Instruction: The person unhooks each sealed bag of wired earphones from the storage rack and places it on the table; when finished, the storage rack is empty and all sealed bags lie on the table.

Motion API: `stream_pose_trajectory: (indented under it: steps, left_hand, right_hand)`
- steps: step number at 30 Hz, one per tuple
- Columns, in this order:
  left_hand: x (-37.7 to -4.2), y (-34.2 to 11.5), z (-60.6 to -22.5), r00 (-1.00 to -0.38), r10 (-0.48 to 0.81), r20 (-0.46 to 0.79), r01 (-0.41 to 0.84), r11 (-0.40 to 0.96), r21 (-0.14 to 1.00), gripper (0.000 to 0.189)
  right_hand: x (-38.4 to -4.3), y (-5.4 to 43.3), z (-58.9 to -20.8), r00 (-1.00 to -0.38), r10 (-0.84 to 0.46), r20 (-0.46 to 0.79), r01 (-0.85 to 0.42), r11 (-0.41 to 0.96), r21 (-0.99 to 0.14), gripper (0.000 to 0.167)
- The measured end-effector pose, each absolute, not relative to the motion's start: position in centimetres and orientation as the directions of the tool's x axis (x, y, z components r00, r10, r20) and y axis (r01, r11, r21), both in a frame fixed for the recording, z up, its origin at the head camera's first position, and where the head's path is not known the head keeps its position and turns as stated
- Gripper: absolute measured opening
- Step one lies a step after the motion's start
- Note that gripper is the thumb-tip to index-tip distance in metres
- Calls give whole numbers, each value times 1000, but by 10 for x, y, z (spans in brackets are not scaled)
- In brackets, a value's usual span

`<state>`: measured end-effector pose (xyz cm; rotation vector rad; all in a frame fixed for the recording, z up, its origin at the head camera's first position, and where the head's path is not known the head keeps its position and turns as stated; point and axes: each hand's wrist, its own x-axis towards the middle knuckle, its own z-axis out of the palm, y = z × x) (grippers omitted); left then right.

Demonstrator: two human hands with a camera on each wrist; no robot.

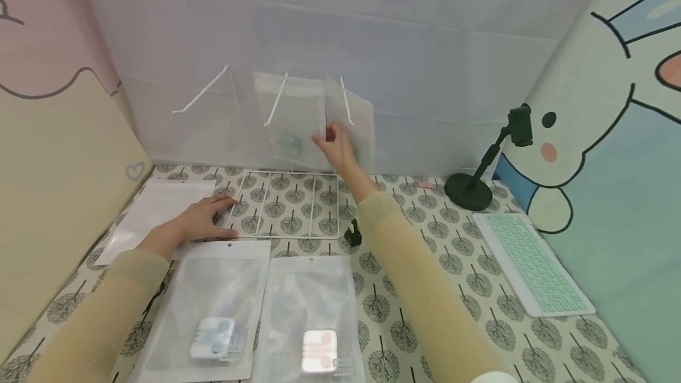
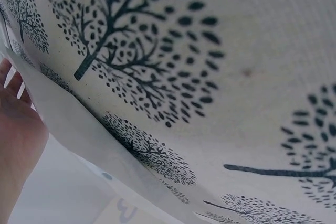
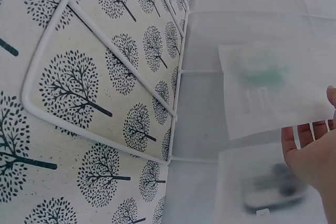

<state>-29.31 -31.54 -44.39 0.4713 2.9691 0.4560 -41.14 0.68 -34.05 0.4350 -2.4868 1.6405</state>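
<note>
Two frosted pouches hang on a white wire rack (image 1: pixel 311 171). The middle pouch (image 1: pixel 298 117) shows a greenish thing through its front. My right hand (image 1: pixel 337 149) pinches that pouch's right edge between thumb and fingers; in the right wrist view the hand (image 3: pixel 315 153) is partly cut off by the frame. Beside it, the right pouch (image 1: pixel 362 123) holds something dark, seen blurred in the right wrist view. My left hand (image 1: pixel 204 217) rests at the left side of the rack's base, fingers loosely spread, holding nothing.
Two flat pouches, one with a bluish item (image 1: pixel 213 337) and one with a pinkish item (image 1: pixel 320 350), lie in front. Another white pouch (image 1: pixel 165 205) lies at left. A small black clip-like thing (image 1: pixel 353 234), a black phone stand (image 1: pixel 468 191) and a green-keyed keyboard (image 1: pixel 532 262) are rightward.
</note>
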Motion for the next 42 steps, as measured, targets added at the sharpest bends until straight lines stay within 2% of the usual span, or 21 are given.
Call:
stream_pose_trajectory:
  steps: [7,15,24,34,42]
  left_hand:
    - [-293,-316,-442,-947,318,-50,289,909,301,93]
    - [-292,-317,-441,-946,320,-46,292,907,304,93]
    - [-294,-321,-446,-944,329,-36,302,901,310,95]
    - [-293,-321,-443,-942,332,-49,303,902,307,94]
    - [-291,-323,-443,-946,320,-52,289,906,309,95]
  right_hand:
    - [-407,9,-343,-948,-165,273,-318,435,-843,31]
    - [-399,13,-341,-935,-190,300,-350,353,-868,28]
    - [-389,23,-333,-930,-197,311,-362,333,-871,26]
    - [-379,38,-328,-894,-146,423,-448,290,-846,27]
    - [-370,45,-322,-864,-155,480,-504,231,-832,28]
